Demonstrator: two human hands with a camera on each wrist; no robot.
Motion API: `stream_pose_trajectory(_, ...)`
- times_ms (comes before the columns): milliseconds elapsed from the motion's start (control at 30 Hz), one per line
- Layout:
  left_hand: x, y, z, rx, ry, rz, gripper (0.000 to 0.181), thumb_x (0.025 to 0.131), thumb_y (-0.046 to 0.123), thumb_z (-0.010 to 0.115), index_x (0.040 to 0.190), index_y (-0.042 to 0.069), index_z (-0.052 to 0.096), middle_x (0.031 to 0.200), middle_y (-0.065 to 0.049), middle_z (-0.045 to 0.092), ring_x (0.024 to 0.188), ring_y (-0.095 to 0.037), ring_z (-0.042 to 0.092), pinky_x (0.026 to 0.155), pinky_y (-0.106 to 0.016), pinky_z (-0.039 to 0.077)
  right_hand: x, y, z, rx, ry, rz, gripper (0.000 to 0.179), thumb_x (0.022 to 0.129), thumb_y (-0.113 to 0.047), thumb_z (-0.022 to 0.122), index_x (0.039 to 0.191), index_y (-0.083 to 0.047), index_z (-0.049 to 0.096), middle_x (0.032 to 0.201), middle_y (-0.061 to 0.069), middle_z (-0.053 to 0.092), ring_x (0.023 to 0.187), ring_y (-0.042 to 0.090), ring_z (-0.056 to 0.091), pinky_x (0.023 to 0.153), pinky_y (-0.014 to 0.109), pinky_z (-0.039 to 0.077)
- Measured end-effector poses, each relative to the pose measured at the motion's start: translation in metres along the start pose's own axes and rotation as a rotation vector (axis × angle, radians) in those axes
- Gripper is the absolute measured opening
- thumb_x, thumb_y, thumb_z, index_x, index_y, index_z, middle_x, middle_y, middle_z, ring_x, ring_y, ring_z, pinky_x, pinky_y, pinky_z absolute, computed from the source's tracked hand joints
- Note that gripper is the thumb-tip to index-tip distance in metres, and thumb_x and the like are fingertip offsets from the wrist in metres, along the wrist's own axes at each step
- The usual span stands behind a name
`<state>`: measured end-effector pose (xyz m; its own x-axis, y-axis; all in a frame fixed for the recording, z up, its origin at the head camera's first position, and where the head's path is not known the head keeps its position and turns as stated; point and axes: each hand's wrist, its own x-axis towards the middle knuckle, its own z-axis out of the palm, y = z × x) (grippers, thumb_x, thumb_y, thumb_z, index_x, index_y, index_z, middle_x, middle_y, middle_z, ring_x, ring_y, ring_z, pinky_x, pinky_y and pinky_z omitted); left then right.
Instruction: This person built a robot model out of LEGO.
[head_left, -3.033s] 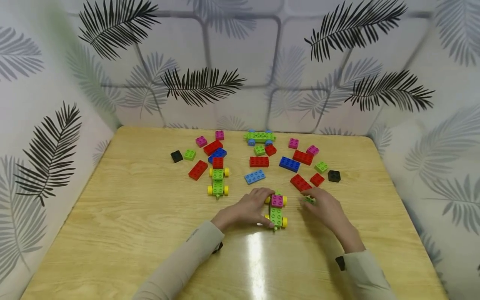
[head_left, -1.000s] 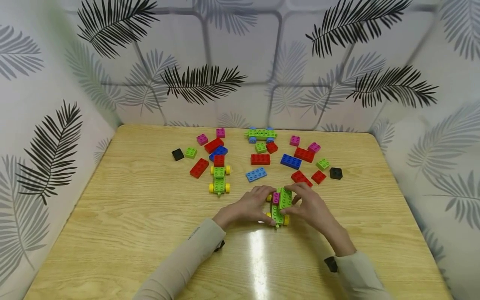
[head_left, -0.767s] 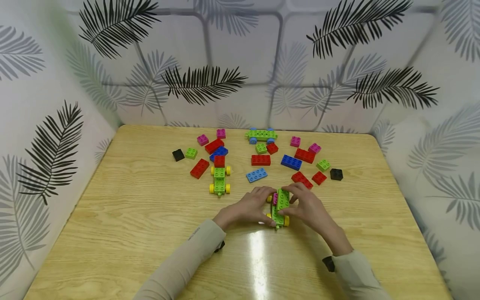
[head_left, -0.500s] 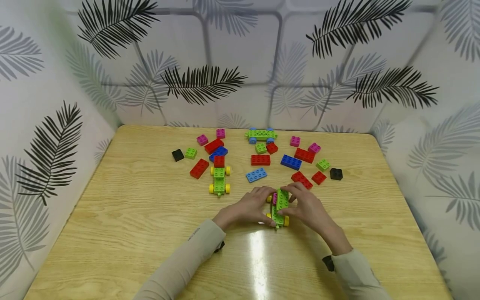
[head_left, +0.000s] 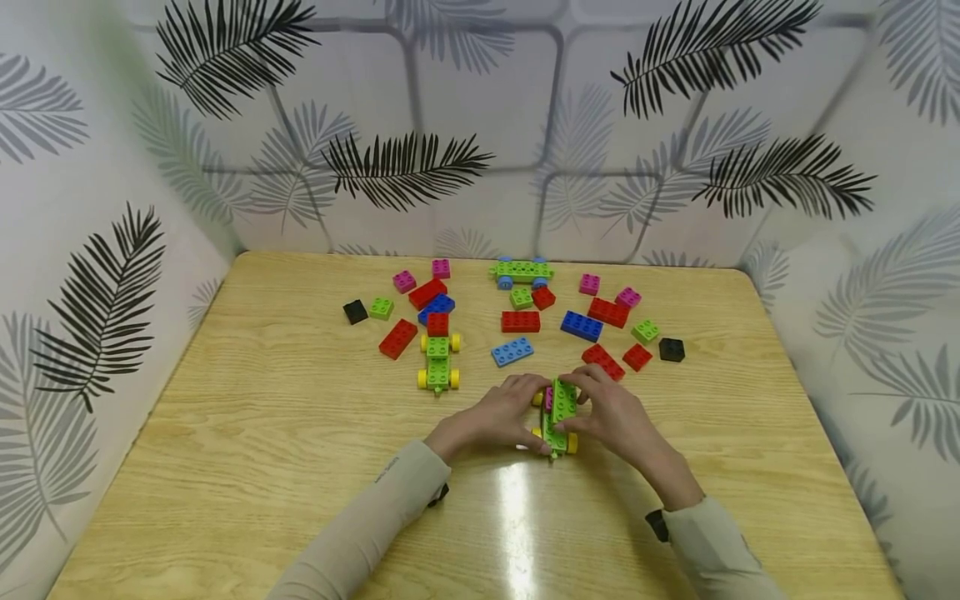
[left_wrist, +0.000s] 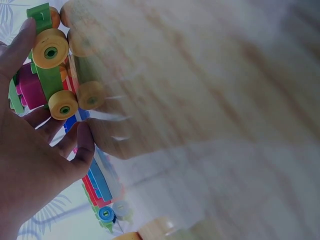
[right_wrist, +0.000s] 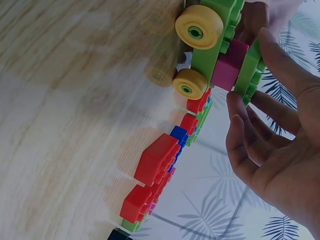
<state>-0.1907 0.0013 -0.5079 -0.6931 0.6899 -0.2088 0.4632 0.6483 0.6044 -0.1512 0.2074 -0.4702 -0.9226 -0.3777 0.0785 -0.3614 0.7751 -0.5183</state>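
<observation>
My left hand grips a green toy car base with yellow wheels, thumb at its near end and fingers at the far end. On the base sits a pink brick, partly covered from above. My right hand pinches a flat green building brick between thumb and fingers. In the right wrist view this green brick lies against the pink brick's studded side. The left wrist view shows the base's yellow wheels side-on, between the left thumb and fingers.
A second green car base with yellow wheels stands to the left; one with blue wheels is at the back. Several loose bricks lie behind the hands, among them a light blue brick, a red brick and a black brick.
Since three seconds ago my right hand has brought the green brick leftward from the table onto the pink brick. It has edged slightly further left since. The left hand keeps its place.
</observation>
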Motion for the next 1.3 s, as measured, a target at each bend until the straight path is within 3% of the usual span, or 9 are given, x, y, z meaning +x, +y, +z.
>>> stream_pose_trajectory(567, 0.0, 0.002, 0.0, 0.002, 0.0, 0.0, 0.096, 0.076, 0.052, 0.077, 0.149, 0.015, 0.027, 0.154, -0.002, 0.028, 0.142, -0.021, 0.021, 0.111, -0.05, 0.027, 0.004, -0.005, 0.002, -0.062, -0.01, -0.004, 0.066, 0.069, -0.033, 0.087, 0.124, -0.006, 0.062, 0.118, 0.009, 0.054, 0.088, 0.023, 0.063, 0.066, 0.032, 0.053)
stream_pose_trajectory(767, 0.0, 0.002, -0.001, 0.015, 0.001, 0.002, 0.095, 0.076, 0.052, 0.077, 0.148, 0.014, 0.028, 0.154, -0.003, 0.028, 0.141, -0.021, 0.022, 0.11, -0.049, 0.028, 0.007, -0.008, 0.0, -0.087, -0.011, 0.001, 0.066, 0.069, -0.034, 0.087, 0.123, -0.006, 0.063, 0.111, 0.007, 0.054, 0.082, 0.02, 0.061, 0.061, 0.026, 0.05)
stream_pose_trajectory(933, -0.001, 0.001, -0.001, 0.003, 0.011, 0.011, 0.096, 0.075, 0.054, 0.077, 0.148, 0.015, 0.028, 0.153, -0.002, 0.029, 0.141, -0.021, 0.023, 0.11, -0.049, 0.028, 0.011, -0.012, -0.004, -0.101, -0.058, 0.03, 0.066, 0.068, -0.034, 0.087, 0.123, -0.005, 0.064, 0.101, 0.004, 0.051, 0.074, 0.014, 0.054, 0.056, 0.023, 0.045)
stream_pose_trajectory(1300, -0.001, 0.002, -0.003, 0.019, 0.005, -0.006, 0.094, 0.076, 0.053, 0.077, 0.147, 0.014, 0.029, 0.154, -0.003, 0.029, 0.141, -0.022, 0.023, 0.11, -0.049, 0.029, 0.017, -0.015, -0.008, -0.113, -0.12, 0.019, 0.065, 0.07, -0.032, 0.086, 0.124, -0.005, 0.063, 0.103, 0.005, 0.051, 0.075, 0.013, 0.053, 0.057, 0.022, 0.045)
